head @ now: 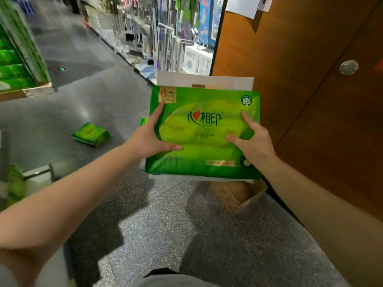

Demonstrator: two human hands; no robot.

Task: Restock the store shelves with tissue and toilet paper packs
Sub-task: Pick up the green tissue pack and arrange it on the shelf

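Large green plastic-wrapped tissue pack (204, 133) with a red heart logo, held flat at frame centre above an open brown cardboard box (238, 195). Left hand (149, 139) gripping its nine o'clock edge, thumb across the front, forefinger stretched toward eleven. Right hand (256, 141) clasping the three o'clock edge, thumb and forefinger spread on the wrapper. Small green tissue packet (90, 134) lying on the grey speckled floor (165, 235) at nine o'clock. Brown wooden door (310, 100) at three o'clock. Blurred green stacked packs (14, 65) at ten o'clock.

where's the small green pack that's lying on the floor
In the head view the small green pack lies alone on the grey floor, left of the big green tissue pack held in both hands, and right of the green stacked display.
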